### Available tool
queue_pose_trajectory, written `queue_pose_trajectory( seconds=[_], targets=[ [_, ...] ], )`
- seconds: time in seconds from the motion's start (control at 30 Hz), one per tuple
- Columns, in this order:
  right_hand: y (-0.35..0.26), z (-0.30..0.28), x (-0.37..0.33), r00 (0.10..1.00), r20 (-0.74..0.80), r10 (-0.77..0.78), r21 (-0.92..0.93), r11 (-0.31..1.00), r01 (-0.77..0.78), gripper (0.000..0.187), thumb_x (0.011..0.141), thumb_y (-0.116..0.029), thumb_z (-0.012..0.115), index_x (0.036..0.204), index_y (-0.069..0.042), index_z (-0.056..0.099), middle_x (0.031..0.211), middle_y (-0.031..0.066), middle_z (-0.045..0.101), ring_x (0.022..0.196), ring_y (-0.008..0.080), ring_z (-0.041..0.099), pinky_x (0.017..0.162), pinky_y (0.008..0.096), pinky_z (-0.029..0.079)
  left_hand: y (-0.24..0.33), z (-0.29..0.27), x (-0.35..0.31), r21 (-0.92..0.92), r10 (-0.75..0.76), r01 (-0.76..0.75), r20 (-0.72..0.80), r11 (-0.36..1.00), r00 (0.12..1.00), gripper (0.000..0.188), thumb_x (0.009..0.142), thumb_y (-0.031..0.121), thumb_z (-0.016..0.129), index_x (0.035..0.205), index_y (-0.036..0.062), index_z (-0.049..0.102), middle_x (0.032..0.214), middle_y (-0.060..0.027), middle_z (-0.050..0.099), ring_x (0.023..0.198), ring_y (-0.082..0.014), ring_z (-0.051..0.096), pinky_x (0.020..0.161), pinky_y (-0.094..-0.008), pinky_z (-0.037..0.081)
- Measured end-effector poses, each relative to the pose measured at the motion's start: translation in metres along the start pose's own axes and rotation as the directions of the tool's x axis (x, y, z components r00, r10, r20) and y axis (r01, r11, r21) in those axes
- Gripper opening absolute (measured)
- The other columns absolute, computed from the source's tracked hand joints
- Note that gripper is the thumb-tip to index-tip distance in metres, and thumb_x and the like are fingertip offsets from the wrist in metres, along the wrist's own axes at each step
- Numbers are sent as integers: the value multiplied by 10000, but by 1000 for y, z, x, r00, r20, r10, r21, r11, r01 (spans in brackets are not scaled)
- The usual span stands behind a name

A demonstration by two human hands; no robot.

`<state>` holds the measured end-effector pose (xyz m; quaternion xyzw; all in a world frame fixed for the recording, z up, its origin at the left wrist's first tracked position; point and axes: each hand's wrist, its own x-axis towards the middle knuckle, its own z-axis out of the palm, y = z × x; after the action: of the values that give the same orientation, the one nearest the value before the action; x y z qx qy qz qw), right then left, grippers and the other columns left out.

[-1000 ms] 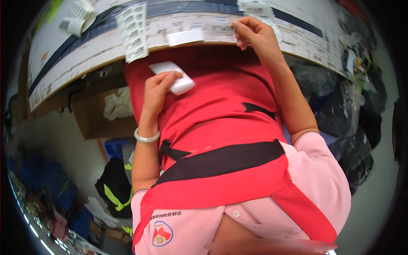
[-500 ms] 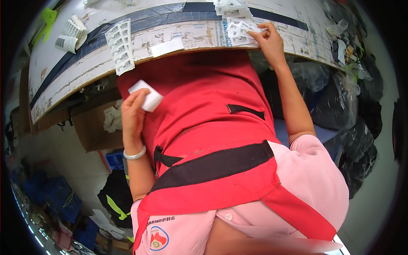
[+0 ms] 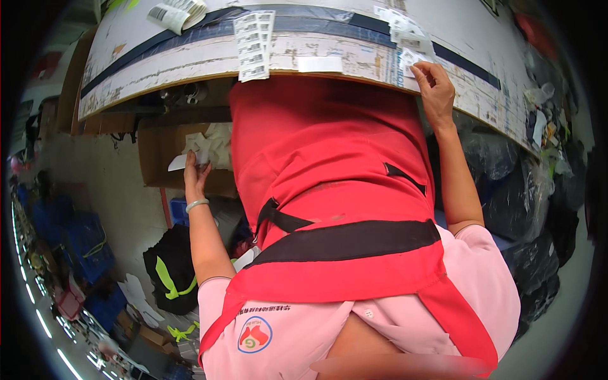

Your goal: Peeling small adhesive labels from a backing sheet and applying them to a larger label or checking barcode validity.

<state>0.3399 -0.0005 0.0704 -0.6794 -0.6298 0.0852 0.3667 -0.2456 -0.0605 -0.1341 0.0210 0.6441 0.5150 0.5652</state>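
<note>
My left hand (image 3: 195, 176) reaches out beside the cardboard box (image 3: 151, 175) under the table. A small white paper piece (image 3: 178, 163) is held at its fingers. Crumpled whitish paper (image 3: 217, 144) lies in the box just beyond that hand. At the table's front edge, my right hand (image 3: 436, 92) has its thumb and fingertips closed on a white printed label (image 3: 408, 58). More labels of that kind (image 3: 405, 28) lie in an overlapping pile behind it; the fingers partly cover the nearest ones.
A strip of barcode labels (image 3: 254, 47) hangs slightly over the table edge. Beside it lies a blank white slip (image 3: 320, 64). A curled label roll (image 3: 178, 14) sits at the far left of the worn tabletop (image 3: 145, 69). Black plastic bags (image 3: 516, 196) are heaped at right.
My left hand has moved left and away from my apron to the cardboard box, carrying the white piece. My right hand stays at the labels. The view has shifted, showing more floor at left.
</note>
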Motion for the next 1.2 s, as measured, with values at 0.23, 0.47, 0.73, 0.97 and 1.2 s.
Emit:
queue_pose_trajectory(
  seconds=[0.23,0.47,0.73,0.97,1.2],
  targets=[
    [-69,73,6,924,206,-321,114,946,303,146,827,-178,673,917,-63,672,901,83,637,857,253,605,751,339,483,-26,-9,26,775,571,-314,-72,549,818,514,801,161,659,1287,51,535,1192,-190,602,1084,-265,564,928,-303,418],
    [-58,62,9,941,276,-198,69,980,186,117,824,-153,663,903,-67,672,889,81,632,853,282,588,744,361,479,18,166,-110,380,419,-647,528,661,738,184,893,94,601,1044,11,665,844,-26,654,710,-75,585,642,-207,467],
    [-52,72,4,906,191,-377,-108,910,401,141,792,-84,677,931,-109,679,923,50,613,890,258,564,772,343,469,23,265,-167,349,459,-884,759,312,462,252,856,47,593,1101,-6,612,804,-151,631,668,-229,617,625,-299,479],
    [-49,76,1,862,143,-486,-153,850,504,179,756,-96,669,914,-182,666,923,8,601,891,238,565,789,360,444,18,286,-166,387,480,-909,775,154,411,241,854,73,585,1086,26,627,860,-155,641,744,-300,630,658,-359,490],
    [-45,78,1,868,159,-470,-77,871,486,160,768,-104,672,918,-158,663,933,13,614,908,229,569,799,350,435,18,288,-165,374,469,-918,792,131,390,254,862,43,602,1113,20,630,839,-124,657,711,-151,610,678,-261,480]
  ],
)
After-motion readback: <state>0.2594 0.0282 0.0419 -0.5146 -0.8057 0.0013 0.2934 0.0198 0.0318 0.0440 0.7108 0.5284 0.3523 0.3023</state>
